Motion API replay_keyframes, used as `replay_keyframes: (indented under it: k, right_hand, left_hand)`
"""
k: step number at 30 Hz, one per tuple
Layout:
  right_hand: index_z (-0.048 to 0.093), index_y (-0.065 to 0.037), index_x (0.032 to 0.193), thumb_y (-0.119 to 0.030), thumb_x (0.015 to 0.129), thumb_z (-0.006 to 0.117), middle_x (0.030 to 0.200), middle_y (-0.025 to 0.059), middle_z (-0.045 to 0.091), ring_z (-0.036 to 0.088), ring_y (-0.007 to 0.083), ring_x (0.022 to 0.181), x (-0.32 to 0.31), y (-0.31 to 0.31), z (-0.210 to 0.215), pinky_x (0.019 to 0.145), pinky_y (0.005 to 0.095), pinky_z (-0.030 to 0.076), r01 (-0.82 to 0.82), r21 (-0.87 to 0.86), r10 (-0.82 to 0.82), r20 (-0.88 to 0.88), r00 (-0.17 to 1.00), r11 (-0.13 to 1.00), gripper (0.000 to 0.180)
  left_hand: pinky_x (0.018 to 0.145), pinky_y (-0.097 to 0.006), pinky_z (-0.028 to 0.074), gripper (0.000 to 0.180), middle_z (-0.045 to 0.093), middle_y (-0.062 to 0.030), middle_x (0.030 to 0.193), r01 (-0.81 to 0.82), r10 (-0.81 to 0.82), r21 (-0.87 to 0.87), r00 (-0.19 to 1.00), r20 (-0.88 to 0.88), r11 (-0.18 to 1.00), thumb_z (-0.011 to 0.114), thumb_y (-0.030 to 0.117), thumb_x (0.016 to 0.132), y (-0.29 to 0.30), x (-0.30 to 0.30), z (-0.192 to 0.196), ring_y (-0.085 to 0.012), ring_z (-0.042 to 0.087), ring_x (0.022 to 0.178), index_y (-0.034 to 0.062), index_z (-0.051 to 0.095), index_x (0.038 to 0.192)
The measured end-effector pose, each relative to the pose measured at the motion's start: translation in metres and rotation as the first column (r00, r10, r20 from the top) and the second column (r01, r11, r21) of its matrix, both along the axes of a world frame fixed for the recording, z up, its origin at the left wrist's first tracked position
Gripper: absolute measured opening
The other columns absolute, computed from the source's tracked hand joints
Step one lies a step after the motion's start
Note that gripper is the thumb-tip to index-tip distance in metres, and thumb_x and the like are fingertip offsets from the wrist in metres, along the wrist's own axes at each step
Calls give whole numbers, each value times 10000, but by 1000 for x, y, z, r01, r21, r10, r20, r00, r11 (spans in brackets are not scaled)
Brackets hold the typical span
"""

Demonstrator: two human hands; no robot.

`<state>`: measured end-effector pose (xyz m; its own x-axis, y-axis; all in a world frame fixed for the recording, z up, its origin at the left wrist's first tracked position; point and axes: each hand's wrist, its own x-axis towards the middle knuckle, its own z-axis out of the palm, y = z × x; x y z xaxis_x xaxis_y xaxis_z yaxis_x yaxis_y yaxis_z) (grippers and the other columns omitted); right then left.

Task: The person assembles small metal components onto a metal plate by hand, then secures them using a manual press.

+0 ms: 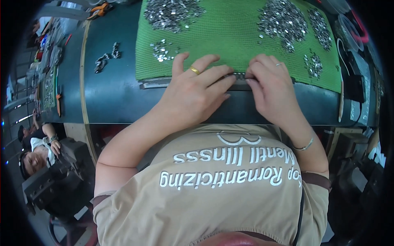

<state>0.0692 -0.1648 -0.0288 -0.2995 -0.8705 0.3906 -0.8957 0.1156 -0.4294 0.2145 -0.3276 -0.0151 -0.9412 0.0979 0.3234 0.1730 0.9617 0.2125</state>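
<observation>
- A narrow metal strip (pixel 240 76) was laid along the near edge of the green mat (pixel 230 37).
- The strip was pinched by the left hand (pixel 195 92).
- It was pinched by the right hand (pixel 271 88) too.
- Heaps of small metal parts (pixel 283 22) were spread on the mat.

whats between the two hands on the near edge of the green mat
In the head view, a short stretch of a narrow grey metal strip loaded with small metal pieces lies between the left hand and right hand; fingertips of both touch it.
</observation>
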Motion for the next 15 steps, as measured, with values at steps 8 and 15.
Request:
replay_keyframes:
  k: [8, 15]
  right_hand:
    - [612, 8, 817, -38, 747, 697, 825, 156, 644, 617, 358, 810, -30, -32, 27, 751, 426, 482, -195, 307, 32, 464, 885, 931, 119]
    - [694, -79, 812, -81, 786, 640, 877, 74, 650, 618, 276, 935, 2, -106, -1, 839, 419, 426, -274, 63, 270, 68, 961, 960, 60]
  left_hand:
    - [971, -437, 369, 164, 624, -61, 1111, -330, 333, 58, 943, -33, 942, 754, 96, 751, -73, 26, 1, -289, 552, 1138, 108, 721, 911]
    - [935, -484, 364, 101, 608, -26, 1071, -223, 223, 19, 975, 14, 975, 779, 127, 709, -77, 16, 12, -257, 532, 1126, 114, 750, 805]
